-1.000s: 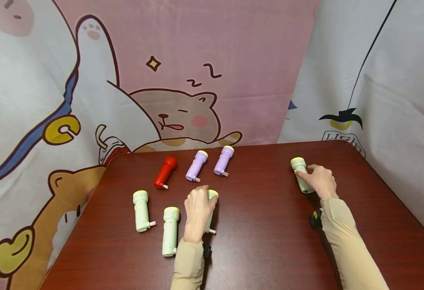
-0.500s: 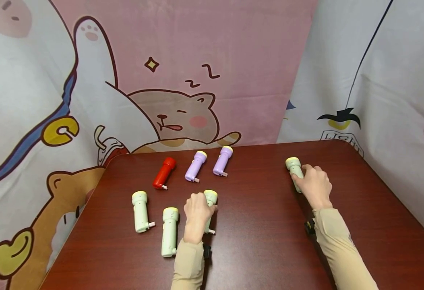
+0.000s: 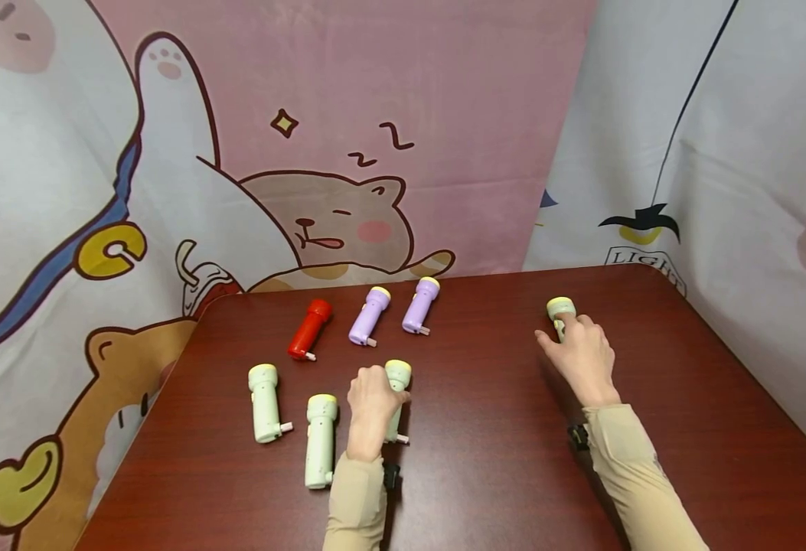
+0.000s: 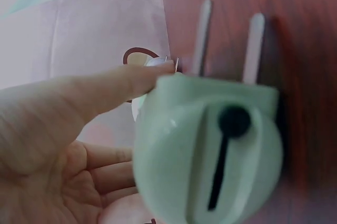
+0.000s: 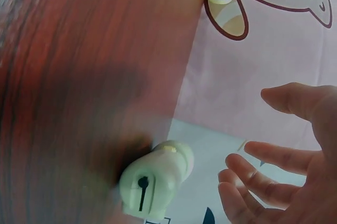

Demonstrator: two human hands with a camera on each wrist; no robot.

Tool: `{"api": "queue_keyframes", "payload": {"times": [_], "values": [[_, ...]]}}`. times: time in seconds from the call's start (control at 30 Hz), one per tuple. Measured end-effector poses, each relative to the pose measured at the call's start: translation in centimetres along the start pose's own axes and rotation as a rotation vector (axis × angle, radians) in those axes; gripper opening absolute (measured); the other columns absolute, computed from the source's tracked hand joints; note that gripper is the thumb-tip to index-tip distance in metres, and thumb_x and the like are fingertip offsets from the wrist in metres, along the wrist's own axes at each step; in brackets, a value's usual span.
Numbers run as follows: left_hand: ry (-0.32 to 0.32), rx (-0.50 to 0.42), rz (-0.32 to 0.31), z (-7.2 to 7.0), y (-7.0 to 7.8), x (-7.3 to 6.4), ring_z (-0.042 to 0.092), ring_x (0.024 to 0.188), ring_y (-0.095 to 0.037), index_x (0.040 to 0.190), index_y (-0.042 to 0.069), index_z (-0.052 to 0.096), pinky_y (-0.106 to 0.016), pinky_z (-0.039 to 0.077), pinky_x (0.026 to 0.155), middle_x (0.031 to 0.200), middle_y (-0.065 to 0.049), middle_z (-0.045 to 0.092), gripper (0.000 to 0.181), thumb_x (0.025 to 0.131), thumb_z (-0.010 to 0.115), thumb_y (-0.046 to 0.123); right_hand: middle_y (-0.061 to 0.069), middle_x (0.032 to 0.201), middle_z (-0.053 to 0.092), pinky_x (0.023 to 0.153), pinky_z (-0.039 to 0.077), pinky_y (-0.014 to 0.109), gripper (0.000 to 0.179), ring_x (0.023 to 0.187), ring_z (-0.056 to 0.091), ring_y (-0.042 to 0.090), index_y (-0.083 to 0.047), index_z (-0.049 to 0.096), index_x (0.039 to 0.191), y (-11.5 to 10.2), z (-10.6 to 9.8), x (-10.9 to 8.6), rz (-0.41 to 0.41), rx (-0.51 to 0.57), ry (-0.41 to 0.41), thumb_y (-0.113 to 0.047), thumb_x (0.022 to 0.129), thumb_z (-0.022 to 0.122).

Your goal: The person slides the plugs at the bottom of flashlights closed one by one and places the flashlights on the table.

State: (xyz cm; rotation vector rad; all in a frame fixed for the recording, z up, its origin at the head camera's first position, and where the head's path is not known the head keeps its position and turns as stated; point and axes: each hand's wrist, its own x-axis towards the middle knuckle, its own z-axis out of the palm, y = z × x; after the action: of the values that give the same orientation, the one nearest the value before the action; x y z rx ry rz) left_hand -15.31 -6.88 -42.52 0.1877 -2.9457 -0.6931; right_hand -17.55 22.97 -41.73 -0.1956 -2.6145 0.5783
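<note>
My left hand (image 3: 370, 402) is over a pale green flashlight (image 3: 399, 375) with a yellow rim, thumb on one side and curled fingers on the other. Up close in the left wrist view are the flashlight's end (image 4: 168, 150), with two metal plug prongs (image 4: 255, 50), and my thumb alongside it; some fingers are hidden behind. At the right, my right hand (image 3: 582, 360) hovers with spread fingers over another pale green flashlight (image 3: 561, 306), covering most of it. In the right wrist view that flashlight (image 5: 152, 182) lies apart from the fingers.
Two more pale green flashlights (image 3: 265, 405) (image 3: 321, 444) lie left of my left hand. Behind them are a red flashlight (image 3: 309, 329) and two purple flashlights (image 3: 370, 315) (image 3: 421, 306). The brown table (image 3: 485, 459) ends at a cartoon-printed cloth backdrop (image 3: 485, 138).
My right hand has let go of its flashlight, the thumb spreading away to the left. Above the left flashlight, my left hand has shifted slightly, with more of the flashlight's head showing.
</note>
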Motion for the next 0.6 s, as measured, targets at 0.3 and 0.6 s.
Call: {"api": "queue_keyframes", "payload": {"times": [0.3, 0.6], "values": [[0.004, -0.058, 0.006, -0.1, 0.2, 0.6, 0.063, 0.063, -0.040, 0.055, 0.006, 0.058, -0.043, 0.048, 0.053, 0.070, -0.019, 0.064, 0.036, 0.059, 0.087, 0.027, 0.025, 0.104, 0.061, 0.064, 0.046, 0.062, 0.046, 0.089, 0.059, 0.048, -0.001, 0.062, 0.115, -0.7, 0.4, -0.3, -0.082, 0.035, -0.012, -0.033, 0.083, 0.069], [0.093, -0.215, 0.050, -0.4, 0.8, 1.2, 0.049, 0.047, -0.022, 0.043, 0.010, 0.044, -0.031, 0.039, 0.047, 0.045, 0.005, 0.030, 0.051, 0.066, 0.084, 0.031, 0.021, 0.108, 0.063, 0.068, 0.049, 0.060, 0.045, 0.098, 0.060, 0.043, -0.004, 0.061, 0.118, -1.5, 1.4, -0.8, -0.205, 0.033, -0.022, -0.030, 0.082, 0.070]]}}
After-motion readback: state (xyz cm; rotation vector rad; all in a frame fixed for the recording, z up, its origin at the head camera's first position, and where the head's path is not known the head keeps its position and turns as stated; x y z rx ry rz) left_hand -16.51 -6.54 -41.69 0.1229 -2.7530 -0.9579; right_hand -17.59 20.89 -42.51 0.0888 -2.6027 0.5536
